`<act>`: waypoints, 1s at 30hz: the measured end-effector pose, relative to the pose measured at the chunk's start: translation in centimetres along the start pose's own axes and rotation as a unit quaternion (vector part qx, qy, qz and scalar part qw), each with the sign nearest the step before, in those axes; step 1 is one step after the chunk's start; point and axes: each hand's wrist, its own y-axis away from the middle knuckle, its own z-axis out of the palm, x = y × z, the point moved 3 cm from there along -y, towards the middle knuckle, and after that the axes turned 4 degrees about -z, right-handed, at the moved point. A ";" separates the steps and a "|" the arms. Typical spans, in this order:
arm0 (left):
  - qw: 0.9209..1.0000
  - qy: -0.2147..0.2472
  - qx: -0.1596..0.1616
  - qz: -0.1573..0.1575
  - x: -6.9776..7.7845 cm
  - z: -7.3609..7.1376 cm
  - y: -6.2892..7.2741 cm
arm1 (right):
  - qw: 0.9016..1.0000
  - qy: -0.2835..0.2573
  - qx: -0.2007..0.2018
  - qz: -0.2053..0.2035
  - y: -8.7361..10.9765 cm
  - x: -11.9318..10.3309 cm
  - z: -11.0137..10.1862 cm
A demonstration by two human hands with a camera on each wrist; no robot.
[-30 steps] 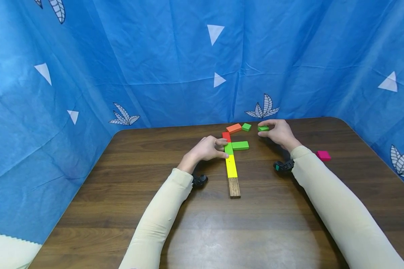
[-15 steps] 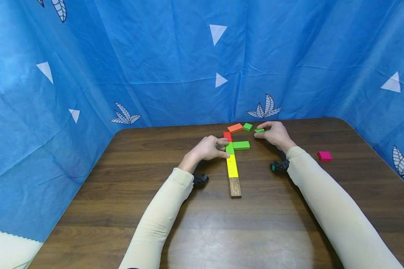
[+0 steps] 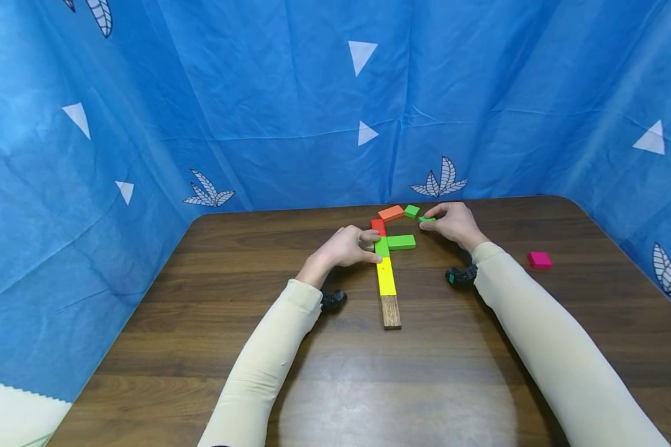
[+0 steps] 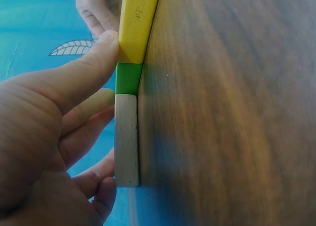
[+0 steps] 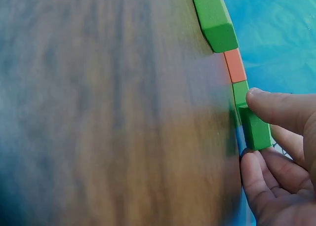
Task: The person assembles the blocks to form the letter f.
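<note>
My right hand (image 3: 454,222) pinches a small green block (image 5: 256,129) between thumb and fingers, low at the table's far edge, close to another small green block (image 3: 412,211). An orange block (image 3: 391,213) lies left of that one. My left hand (image 3: 345,247) rests over the column of blocks, its thumb touching the yellow block (image 3: 386,277) and its fingers reaching over the green block (image 3: 381,248) and the pale grey block (image 4: 127,142). Above that green block is a red block (image 3: 378,226); a long green block (image 3: 401,242) sticks out to the right.
A brown wooden block (image 3: 391,312) forms the near end of the column. Off to the right lies a pink block (image 3: 539,260). The dark wooden table (image 3: 201,347) is backed by a blue curtain (image 3: 291,112) along its far edge.
My right hand has moved left with the green block, bringing it closer to the other small green block. The left hand stays at the column.
</note>
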 end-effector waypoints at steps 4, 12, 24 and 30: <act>1.000 0.000 0.001 -0.003 0.0 0.1 0.0 | 1.000 0.013 0.004 -0.005 -0.1 -0.1 0.0; 1.000 0.000 -0.004 -0.005 0.0 0.1 0.0 | 1.000 0.024 -0.004 -0.007 -0.5 -0.1 0.2; 1.000 -0.003 0.000 -0.007 0.0 0.1 -0.1 | 1.000 0.022 -0.019 0.007 -0.9 -0.5 0.0; 1.000 -0.002 -0.002 -0.009 -0.1 0.0 -0.1 | 1.000 0.023 -0.021 0.003 -1.2 -0.5 0.1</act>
